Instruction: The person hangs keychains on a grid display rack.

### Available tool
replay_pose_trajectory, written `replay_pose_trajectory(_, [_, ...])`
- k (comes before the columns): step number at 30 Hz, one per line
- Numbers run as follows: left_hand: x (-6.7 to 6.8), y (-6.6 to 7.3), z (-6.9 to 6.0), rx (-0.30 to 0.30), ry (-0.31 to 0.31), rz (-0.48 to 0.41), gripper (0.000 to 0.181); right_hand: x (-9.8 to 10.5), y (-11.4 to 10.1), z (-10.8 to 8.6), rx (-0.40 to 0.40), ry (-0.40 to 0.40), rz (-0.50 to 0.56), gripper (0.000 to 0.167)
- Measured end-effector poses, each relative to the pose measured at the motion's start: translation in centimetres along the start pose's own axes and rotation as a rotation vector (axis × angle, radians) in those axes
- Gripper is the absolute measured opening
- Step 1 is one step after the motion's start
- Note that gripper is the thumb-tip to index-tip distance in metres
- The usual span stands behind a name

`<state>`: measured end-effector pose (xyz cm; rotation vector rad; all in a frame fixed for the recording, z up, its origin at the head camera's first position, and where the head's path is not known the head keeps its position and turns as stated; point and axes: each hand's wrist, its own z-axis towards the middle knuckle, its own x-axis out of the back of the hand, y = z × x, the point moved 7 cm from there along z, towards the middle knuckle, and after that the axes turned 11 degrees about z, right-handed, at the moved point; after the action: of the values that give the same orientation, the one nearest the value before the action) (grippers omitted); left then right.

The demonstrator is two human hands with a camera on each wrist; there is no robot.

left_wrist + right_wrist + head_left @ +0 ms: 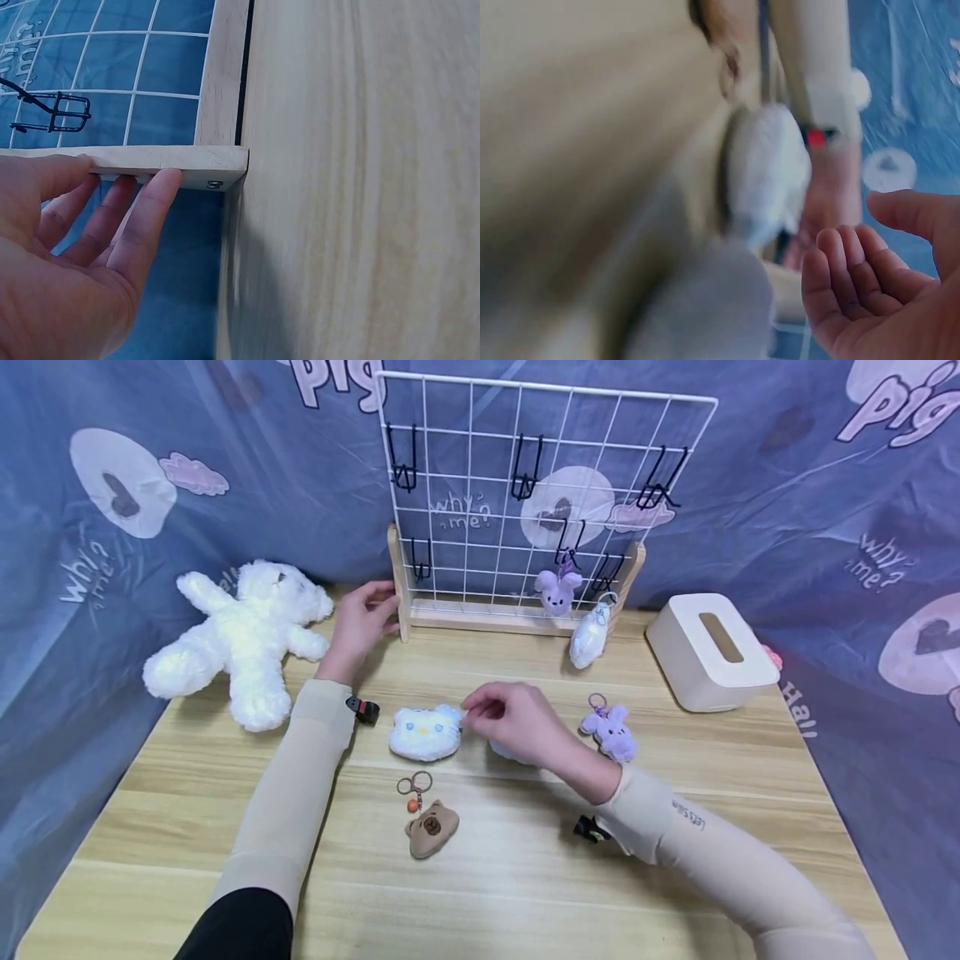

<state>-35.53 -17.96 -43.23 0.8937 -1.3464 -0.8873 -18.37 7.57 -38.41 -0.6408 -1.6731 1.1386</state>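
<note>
My left hand grips the wooden side post of the white wire grid rack, thumb on one side and fingers on the other. Over the table, my right hand has loosely bent fingers and nothing between them; the right wrist view shows thumb and fingers apart. Its fingertips are close to a white cat plush with a blue bow. Another white plush lies mostly hidden beneath that hand. A purple plush keychain and a white plush keychain hang on the rack.
Black hooks are fixed on the grid. Nearer me lies a brown animal keychain, and a purple plush keychain sits right of the right hand. A white teddy bear lies at the left, a tissue box at the right.
</note>
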Motion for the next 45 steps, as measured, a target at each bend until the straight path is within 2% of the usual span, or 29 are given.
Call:
replay_pose_trajectory(6, [-0.1,0.0,-0.1,-0.002,-0.001,-0.001,0.040,-3.7,1.1,-0.6,-0.014,-0.105,0.045,0.016])
replay_pose_trajectory(18, [-0.1,0.2,-0.1,-0.007,0.007,-0.004,0.039,-7.2,1.8,-1.4,-0.008,-0.202,0.048,0.020])
replay_pose_trajectory(23, [-0.1,0.3,-0.3,-0.001,0.008,-0.004,0.039,-8.1,1.8,-1.5,0.036,-0.205,0.015,0.019])
replay_pose_trajectory(31, [0.0,0.2,-0.2,0.002,0.011,-0.012,0.039,-9.4,2.1,-1.6,0.078,-0.213,-0.107,0.020])
replay_pose_trajectory(38, [0.0,0.2,-0.1,-0.007,0.008,-0.005,0.040,-10.9,5.6,-0.6,0.196,-0.174,-0.274,0.022])
replay_pose_trajectory(45, [-0.1,0.1,-0.1,-0.002,0.002,-0.007,0.040,-11.5,5.7,-0.3,0.210,-0.181,-0.275,0.024])
